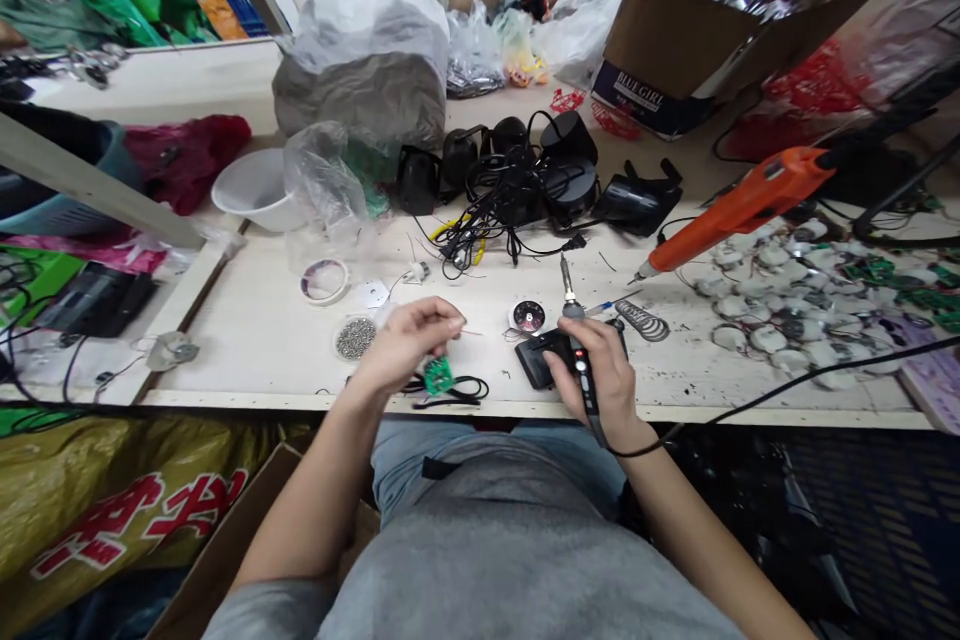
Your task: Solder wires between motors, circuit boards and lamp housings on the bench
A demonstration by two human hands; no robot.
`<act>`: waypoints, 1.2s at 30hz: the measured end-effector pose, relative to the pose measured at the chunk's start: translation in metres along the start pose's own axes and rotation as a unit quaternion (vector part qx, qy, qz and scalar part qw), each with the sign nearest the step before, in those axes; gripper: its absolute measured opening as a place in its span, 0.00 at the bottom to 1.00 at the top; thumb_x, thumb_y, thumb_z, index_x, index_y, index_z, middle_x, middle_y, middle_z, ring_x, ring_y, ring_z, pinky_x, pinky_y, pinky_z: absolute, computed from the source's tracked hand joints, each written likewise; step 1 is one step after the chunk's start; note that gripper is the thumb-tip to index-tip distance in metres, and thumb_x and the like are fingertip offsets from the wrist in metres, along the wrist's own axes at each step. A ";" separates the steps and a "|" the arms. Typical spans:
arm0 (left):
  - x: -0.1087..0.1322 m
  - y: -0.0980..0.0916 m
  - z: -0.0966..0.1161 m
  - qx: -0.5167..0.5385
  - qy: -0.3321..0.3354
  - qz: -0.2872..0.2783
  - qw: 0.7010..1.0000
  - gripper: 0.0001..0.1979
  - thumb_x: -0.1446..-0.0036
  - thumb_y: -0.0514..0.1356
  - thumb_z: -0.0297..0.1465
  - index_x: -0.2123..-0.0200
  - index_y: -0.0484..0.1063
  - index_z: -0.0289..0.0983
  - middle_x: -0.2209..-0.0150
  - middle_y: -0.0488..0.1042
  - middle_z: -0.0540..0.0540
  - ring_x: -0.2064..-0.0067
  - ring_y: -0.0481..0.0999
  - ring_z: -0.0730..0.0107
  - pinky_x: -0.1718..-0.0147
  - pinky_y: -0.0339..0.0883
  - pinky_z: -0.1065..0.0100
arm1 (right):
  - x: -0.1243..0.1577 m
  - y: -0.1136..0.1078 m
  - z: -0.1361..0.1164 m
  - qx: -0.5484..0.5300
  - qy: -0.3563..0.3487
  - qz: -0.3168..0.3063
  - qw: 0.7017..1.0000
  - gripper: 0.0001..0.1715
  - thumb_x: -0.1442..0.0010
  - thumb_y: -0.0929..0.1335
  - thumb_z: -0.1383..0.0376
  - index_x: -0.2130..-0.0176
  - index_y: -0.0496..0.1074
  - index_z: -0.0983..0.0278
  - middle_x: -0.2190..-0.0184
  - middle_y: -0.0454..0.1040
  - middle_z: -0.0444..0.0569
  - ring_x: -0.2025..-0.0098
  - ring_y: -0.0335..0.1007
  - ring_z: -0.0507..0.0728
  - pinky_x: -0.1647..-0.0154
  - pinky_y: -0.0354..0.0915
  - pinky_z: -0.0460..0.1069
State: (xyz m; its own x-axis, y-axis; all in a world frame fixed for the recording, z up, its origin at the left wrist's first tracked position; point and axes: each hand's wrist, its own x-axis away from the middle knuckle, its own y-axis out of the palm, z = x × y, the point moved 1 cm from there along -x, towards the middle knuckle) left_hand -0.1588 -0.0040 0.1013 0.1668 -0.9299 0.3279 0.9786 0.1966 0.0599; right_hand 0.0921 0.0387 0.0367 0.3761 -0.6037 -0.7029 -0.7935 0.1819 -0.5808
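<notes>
My left hand (409, 345) is closed in a pinch at the table's front edge, holding a thin wire that sticks out to the right. A small green circuit board (438, 375) with black leads hangs just under that hand. My right hand (600, 375) is wrapped round a black soldering iron (576, 335), its tip pointing up and away, its cord trailing off to the right. The right hand rests against a small black part (544, 355). A solder spool (527, 316) lies between the two hands.
A round dish of small metal beads (355, 337), a tape roll (325, 280) and a white bowl (251, 188) sit left. Black housings with tangled cables (517, 185) lie behind. An orange electric screwdriver (739, 205) hangs right above several round boards (780, 300). Another person sits across the table.
</notes>
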 end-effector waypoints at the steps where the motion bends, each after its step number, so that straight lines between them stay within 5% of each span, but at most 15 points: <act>1: 0.001 -0.010 0.011 -0.003 0.030 0.014 0.999 0.17 0.62 0.74 0.38 0.73 0.73 0.35 0.79 0.70 0.54 0.81 0.61 0.82 0.82 0.55 0.77 | -0.002 0.004 0.002 0.005 0.001 -0.005 1.000 0.30 0.37 0.71 0.69 0.38 0.65 0.62 0.51 0.73 0.58 0.50 0.74 0.62 0.51 0.76 0.56; 6: 0.003 -0.021 0.030 -0.055 0.097 0.048 0.993 0.14 0.58 0.74 0.36 0.73 0.75 0.35 0.78 0.71 0.53 0.78 0.64 0.80 0.80 0.58 0.76 | -0.019 0.022 0.006 -0.010 0.007 -0.054 0.998 0.32 0.36 0.69 0.67 0.35 0.62 0.63 0.47 0.72 0.60 0.46 0.73 0.65 0.49 0.74 0.59; 10: -0.017 0.010 -0.010 -0.039 -0.019 -0.009 0.999 0.12 0.57 0.73 0.32 0.69 0.77 0.34 0.75 0.75 0.51 0.75 0.70 0.77 0.76 0.61 0.76 | -0.023 0.022 0.008 -0.030 0.025 -0.083 0.996 0.32 0.36 0.66 0.68 0.34 0.61 0.62 0.45 0.70 0.60 0.45 0.72 0.65 0.48 0.74 0.59; 14: -0.041 0.033 -0.048 0.014 -0.135 -0.051 0.989 0.21 0.57 0.73 0.26 0.57 0.78 0.30 0.78 0.75 0.52 0.78 0.68 0.78 0.76 0.61 0.74 | -0.014 0.011 0.016 -0.036 0.040 -0.085 0.995 0.31 0.35 0.65 0.68 0.34 0.62 0.60 0.45 0.70 0.58 0.44 0.71 0.64 0.47 0.74 0.58; 20: -0.054 0.045 -0.062 0.020 -0.185 -0.101 0.977 0.17 0.58 0.72 0.21 0.62 0.75 0.31 0.81 0.75 0.51 0.80 0.68 0.77 0.79 0.58 0.75 | 0.003 0.003 0.022 -0.013 0.051 -0.081 0.995 0.31 0.35 0.67 0.67 0.35 0.62 0.60 0.47 0.71 0.58 0.46 0.72 0.65 0.48 0.74 0.60; 28: -0.059 0.040 -0.067 0.021 -0.188 -0.171 0.967 0.13 0.59 0.73 0.25 0.67 0.78 0.30 0.78 0.77 0.47 0.79 0.68 0.78 0.79 0.56 0.76 | 0.013 0.010 0.008 0.022 0.041 -0.054 0.997 0.31 0.35 0.69 0.69 0.35 0.62 0.61 0.51 0.74 0.58 0.51 0.74 0.64 0.52 0.76 0.60; 36: -0.060 0.032 -0.068 -0.005 -0.188 -0.218 0.958 0.23 0.61 0.76 0.30 0.58 0.81 0.30 0.79 0.73 0.51 0.78 0.67 0.78 0.79 0.55 0.75 | 0.010 0.007 0.007 0.004 0.052 -0.039 0.998 0.29 0.35 0.69 0.71 0.37 0.64 0.61 0.53 0.72 0.57 0.53 0.74 0.63 0.54 0.76 0.58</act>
State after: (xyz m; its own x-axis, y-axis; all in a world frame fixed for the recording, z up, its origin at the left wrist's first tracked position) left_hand -0.1297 0.0372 0.0193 -0.3119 -0.7450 0.5896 0.9465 -0.1899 0.2608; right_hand 0.0942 0.0396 0.0228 0.3850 -0.6937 -0.6087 -0.7598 0.1362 -0.6357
